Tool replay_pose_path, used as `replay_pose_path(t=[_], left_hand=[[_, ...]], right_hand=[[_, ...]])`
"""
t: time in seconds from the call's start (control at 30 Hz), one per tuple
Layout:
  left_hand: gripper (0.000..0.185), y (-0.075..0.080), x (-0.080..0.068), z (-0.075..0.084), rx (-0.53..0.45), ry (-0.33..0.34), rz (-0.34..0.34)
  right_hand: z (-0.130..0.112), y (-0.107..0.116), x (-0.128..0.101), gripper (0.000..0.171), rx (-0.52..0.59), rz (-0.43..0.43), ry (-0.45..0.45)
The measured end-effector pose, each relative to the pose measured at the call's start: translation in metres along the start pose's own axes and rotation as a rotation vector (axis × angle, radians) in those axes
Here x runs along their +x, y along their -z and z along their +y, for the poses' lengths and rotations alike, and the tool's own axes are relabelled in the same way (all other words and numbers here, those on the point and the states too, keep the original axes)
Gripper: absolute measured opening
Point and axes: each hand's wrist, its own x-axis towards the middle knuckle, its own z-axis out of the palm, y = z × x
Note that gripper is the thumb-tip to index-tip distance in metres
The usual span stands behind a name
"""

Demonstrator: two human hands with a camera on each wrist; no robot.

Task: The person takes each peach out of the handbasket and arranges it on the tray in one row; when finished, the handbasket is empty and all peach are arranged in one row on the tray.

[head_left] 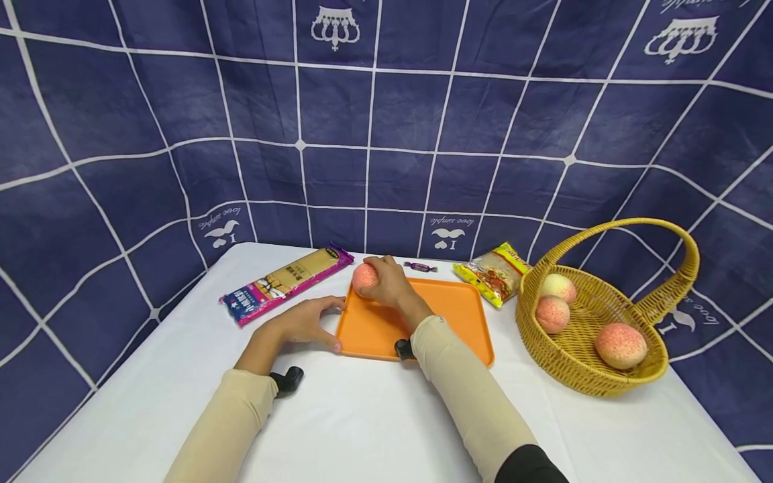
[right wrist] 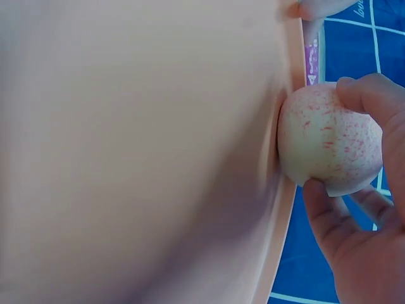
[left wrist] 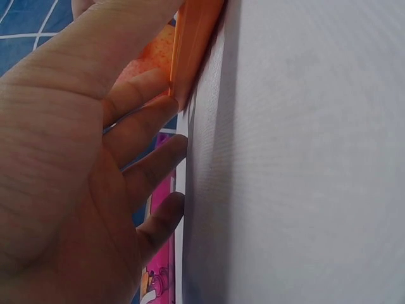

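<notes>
My right hand [head_left: 389, 285] holds a pink peach [head_left: 365, 278] at the far left corner of an orange tray [head_left: 386, 329]. In the right wrist view the thumb lies on one side of the peach [right wrist: 329, 139] and fingertips on the other, with its pale underside at the tray rim [right wrist: 288, 209]. My left hand [head_left: 304, 324] is by the tray's left side, thumb near the front corner. Seen from the left wrist, its fingers [left wrist: 149, 126] are spread and nearly straight, fingertips right at the tray's edge [left wrist: 196, 50].
A long purple-and-tan packet [head_left: 286, 282] lies left of the tray. Behind the tray is a small purple wrapped candy [head_left: 420, 267], and a yellow noodle packet [head_left: 495, 274] lies at back right. A handled wicker basket [head_left: 580, 365] with three peaches [head_left: 621, 345] stands at the right.
</notes>
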Motion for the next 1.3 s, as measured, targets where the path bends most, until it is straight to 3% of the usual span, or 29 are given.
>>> replay_pose_path(t=[0.43, 0.67, 0.87, 1.13, 1.3], left_hand=[[0.089, 0.001, 0.002, 0.001, 0.005, -0.001, 0.003], [0.088, -0.002, 0.003, 0.001, 0.003, -0.009, -0.001], [0.089, -0.003, 0.003, 0.001, 0.007, -0.014, -0.005], [0.090, -0.005, 0.003, -0.002, 0.015, -0.019, 0.000], [0.087, -0.003, 0.001, -0.002, 0.007, -0.014, 0.013]], right_hand=[[-0.001, 0.002, -0.004, 0.070, 0.035, 0.021, -0.016], [0.006, -0.002, -0.007, 0.084, 0.018, -0.054, -0.076], [0.007, -0.001, -0.010, 0.088, 0.027, -0.089, -0.056], [0.003, 0.010, -0.011, 0.095, -0.003, -0.102, -0.022], [-0.005, 0.038, -0.014, 0.083, -0.068, -0.043, 0.020]])
